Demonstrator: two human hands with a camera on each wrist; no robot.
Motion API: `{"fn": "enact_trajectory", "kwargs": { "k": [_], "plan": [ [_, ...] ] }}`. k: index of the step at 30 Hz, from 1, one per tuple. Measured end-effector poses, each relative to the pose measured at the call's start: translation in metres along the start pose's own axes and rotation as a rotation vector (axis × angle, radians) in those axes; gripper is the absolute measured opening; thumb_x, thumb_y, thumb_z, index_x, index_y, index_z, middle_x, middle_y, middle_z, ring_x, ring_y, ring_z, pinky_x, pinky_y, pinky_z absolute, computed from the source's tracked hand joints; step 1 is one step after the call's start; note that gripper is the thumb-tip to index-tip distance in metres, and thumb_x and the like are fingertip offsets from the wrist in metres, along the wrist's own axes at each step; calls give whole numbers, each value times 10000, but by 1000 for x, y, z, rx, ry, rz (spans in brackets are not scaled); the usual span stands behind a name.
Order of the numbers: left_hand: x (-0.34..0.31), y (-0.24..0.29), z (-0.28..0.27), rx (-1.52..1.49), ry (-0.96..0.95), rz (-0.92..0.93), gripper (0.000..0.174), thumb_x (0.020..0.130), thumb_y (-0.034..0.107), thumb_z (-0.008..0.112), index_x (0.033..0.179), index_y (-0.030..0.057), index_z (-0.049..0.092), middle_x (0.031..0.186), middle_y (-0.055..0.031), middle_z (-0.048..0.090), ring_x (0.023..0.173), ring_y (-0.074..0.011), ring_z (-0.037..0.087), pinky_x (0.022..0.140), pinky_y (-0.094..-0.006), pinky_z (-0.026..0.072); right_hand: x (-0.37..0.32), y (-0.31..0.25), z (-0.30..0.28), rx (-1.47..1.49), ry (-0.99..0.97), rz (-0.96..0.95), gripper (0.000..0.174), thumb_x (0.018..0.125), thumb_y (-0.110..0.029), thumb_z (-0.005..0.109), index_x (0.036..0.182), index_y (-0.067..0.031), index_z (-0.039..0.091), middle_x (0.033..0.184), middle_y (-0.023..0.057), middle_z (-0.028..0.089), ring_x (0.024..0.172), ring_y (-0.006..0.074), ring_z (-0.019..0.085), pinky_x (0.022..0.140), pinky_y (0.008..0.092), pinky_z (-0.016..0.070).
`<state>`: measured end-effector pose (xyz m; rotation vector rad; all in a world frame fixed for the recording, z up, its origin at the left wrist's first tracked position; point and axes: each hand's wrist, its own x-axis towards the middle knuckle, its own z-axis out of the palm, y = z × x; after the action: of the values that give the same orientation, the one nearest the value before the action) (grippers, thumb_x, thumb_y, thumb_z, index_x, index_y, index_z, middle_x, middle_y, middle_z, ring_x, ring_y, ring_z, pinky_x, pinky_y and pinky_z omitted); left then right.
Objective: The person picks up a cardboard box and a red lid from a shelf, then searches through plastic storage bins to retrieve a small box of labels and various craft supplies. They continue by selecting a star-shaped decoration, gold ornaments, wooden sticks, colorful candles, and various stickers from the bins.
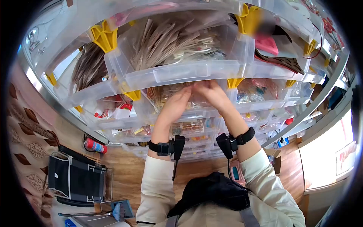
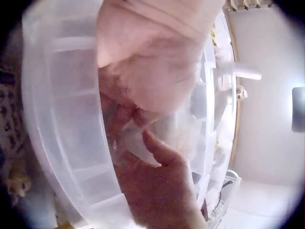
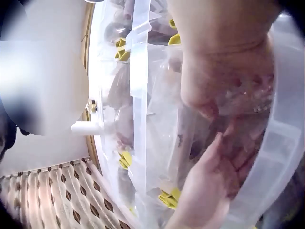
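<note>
Both hands reach into a clear plastic bin in the second tier, below the rim of the bin above. In the head view the left hand [image 1: 177, 103] and the right hand [image 1: 213, 94] meet close together, fingertips partly hidden behind that rim. Shiny clear plastic wrapping [image 3: 248, 101] shows by the right hand [image 3: 228, 71] in the right wrist view, with the left hand's thumb [image 3: 214, 148] raised near it. The left wrist view has the left hand [image 2: 152, 62] above the right hand [image 2: 157, 186], their fingers nearly meeting. I cannot tell whether the fingers pinch the wrapping.
The upper bin's front wall [image 1: 181, 73] overhangs the hands, and long plastic packets [image 1: 159, 43] fill that bin. Yellow connectors [image 1: 104, 36] join the stacked bins. Small bagged goods [image 1: 253, 92] lie to the right. A fire extinguisher [image 1: 94, 145] and a folding chair [image 1: 77, 178] stand at left.
</note>
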<state>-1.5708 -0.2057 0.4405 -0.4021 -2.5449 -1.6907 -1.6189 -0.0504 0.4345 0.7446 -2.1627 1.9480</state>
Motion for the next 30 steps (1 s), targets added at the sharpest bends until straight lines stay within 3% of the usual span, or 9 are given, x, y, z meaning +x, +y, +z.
{"fn": "enact_trajectory", "kwargs": {
  "k": [2, 4, 9, 13, 16, 17, 20, 24, 30],
  "plan": [
    [-3, 7, 6, 122, -27, -28, 405, 922, 273, 341, 1212, 21, 471, 1199, -137, 521, 1109, -220, 489, 934, -305, 354, -3, -6, -1, 25, 73, 114, 681, 747, -352, 636, 1196, 90, 374, 1131, 312, 464, 1066, 375, 490, 867, 334, 423],
    [-2, 16, 14, 787, -165, -3, 373, 879, 301, 381, 1147, 90, 531, 1177, -150, 524, 1065, -280, 507, 871, -374, 408, -5, -10, 8, -723, 85, 111, 555, 767, -349, 607, 1106, 75, 490, 1119, 315, 474, 1058, 373, 497, 884, 322, 412],
    [-10, 23, 23, 724, 1, 1, 341, 829, 324, 417, 1020, 97, 585, 1106, -141, 557, 1024, -305, 514, 827, -431, 423, 2, -5, 12, -962, -24, 205, 390, 734, -199, 582, 1048, 29, 539, 1047, 212, 555, 971, 342, 542, 712, 390, 488],
    [-8, 26, 19, 701, 4, -211, 290, 797, 294, 481, 972, 100, 607, 1072, -152, 570, 1011, -288, 525, 821, -446, 418, -60, -68, 13, -1307, 174, -474, 451, 669, -94, 579, 1105, -15, 491, 929, 144, 562, 844, 258, 602, 641, 290, 518],
    [0, -33, 27, 848, 403, 344, 249, 764, 263, 536, 945, 111, 615, 966, -142, 611, 926, -287, 558, 785, -422, 434, -104, -116, -9, -1159, 54, -487, 476, 655, -73, 579, 1117, -9, 484, 928, 135, 569, 791, 259, 611, 613, 298, 519],
    [25, -128, 20, 1014, 193, 502, 350, 814, 354, 529, 1056, 106, 576, 922, -40, 595, 910, -175, 525, 760, -324, 428, -115, -126, -20, -1096, -2, -539, 498, 648, -74, 583, 1133, -15, 483, 958, 141, 566, 787, 258, 612, 605, 305, 518],
    [0, -36, 27, 731, 181, 321, 279, 800, 267, 514, 1014, 107, 595, 931, -77, 615, 884, -257, 560, 804, -391, 418, -159, -145, -68, -917, -35, -405, 466, 661, -34, 578, 1122, -10, 517, 928, 146, 585, 772, 244, 616, 604, 303, 512],
    [-16, 27, 27, 651, 155, 59, 311, 823, 242, 469, 1096, 137, 578, 924, -91, 619, 879, -286, 570, 810, -404, 428, -201, -123, -146, -377, 491, 235, 180, 798, -33, 555, 970, 9, 587, 717, 10, 588, 601, 94, 530, 512, 235, 409],
    [-8, 6, 30, 665, 231, 251, 317, 842, 266, 496, 1137, 178, 572, 738, -94, 593, 667, -236, 560, 619, -323, 426, -208, -103, -197, -63, 638, 418, 89, 738, -90, 626, 794, -36, 584, 598, -54, 486, 514, 44, 422, 465, 200, 300]
  ]
}}
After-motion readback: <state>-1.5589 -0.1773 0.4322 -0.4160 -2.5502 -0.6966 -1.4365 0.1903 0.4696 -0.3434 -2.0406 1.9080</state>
